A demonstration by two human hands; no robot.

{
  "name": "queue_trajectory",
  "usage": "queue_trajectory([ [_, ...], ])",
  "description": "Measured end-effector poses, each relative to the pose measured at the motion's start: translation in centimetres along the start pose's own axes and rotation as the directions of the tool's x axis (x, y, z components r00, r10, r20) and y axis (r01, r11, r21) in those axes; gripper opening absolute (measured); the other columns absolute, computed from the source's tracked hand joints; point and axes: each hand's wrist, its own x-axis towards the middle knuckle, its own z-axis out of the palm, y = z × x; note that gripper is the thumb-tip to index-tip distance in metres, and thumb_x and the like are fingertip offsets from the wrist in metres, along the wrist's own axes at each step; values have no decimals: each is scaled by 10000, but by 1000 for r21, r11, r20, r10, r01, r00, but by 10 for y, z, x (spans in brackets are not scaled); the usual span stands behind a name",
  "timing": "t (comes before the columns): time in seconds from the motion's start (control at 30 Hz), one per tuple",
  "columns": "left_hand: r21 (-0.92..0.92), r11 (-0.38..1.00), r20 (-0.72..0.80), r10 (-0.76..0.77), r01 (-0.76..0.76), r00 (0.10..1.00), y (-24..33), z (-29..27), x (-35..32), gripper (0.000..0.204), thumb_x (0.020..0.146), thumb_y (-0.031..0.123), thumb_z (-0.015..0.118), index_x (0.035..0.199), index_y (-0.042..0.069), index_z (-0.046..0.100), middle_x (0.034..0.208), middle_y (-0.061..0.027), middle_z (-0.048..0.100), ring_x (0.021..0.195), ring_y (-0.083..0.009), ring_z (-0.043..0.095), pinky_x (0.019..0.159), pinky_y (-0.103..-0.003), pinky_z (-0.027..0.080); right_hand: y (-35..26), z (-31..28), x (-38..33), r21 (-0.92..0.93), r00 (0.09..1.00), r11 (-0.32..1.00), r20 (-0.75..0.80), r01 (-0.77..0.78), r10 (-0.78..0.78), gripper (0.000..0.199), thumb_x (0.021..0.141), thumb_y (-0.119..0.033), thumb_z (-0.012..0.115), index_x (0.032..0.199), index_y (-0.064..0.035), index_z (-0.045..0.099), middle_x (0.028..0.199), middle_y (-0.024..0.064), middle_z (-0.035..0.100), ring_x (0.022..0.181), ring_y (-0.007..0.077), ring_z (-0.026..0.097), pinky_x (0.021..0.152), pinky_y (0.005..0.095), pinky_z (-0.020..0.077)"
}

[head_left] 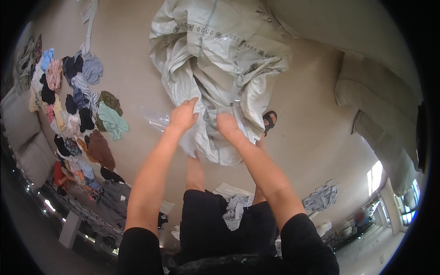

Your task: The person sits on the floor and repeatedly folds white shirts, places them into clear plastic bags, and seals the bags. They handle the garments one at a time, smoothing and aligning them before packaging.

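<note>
A large, crumpled whitish woven sack [213, 55] with dark printed bands lies before me, its mouth toward me. My left hand [184, 115] is closed on the left side of the sack's mouth, the thumb and fingers pinching the fabric. My right hand [227, 124] is a rounded fist at the right side of the mouth, among the folds. Its fingertips are hidden, but the sack's edge bunches at it. The sack's near edge hangs in front of my legs. What lies inside the sack, if anything, cannot be seen.
Many small heaps of clothes [87, 98] in several colours cover the floor on the left. Stuffed sacks [380, 87] stand along the right. Grey garments [321, 197] lie at the lower right. A person in red [59, 174] is at the far left. A clear plastic piece [158, 120] lies beside my left hand.
</note>
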Motion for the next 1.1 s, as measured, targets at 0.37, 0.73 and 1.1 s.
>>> queue_trajectory([
  [0.37,-262,956,-112,-166,132,980,-23,118,-286,202,938,87,717,1139,77,739,955,-153,704,807,-381,709,698,-475,575,75,-84,185,3,760,936,-583,-351,287,857,850,-547,840,1527,-111,548,1478,186,639,1325,375,651,1084,519,543],
  [0.73,-499,817,-212,-439,290,873,-34,152,-320,129,955,11,699,1080,15,730,909,-150,724,777,-301,733,697,-381,577,196,-173,94,597,832,795,-492,106,258,302,909,-171,745,1151,10,755,1048,91,798,943,280,751,869,404,574],
  [1.1,-768,624,-138,-376,141,916,13,89,-221,290,992,244,765,1153,4,749,1056,-160,779,955,-298,765,851,-394,584,83,-225,-122,984,961,133,-146,117,234,446,935,-71,752,1351,30,630,1208,120,740,1089,240,731,1001,414,592],
])
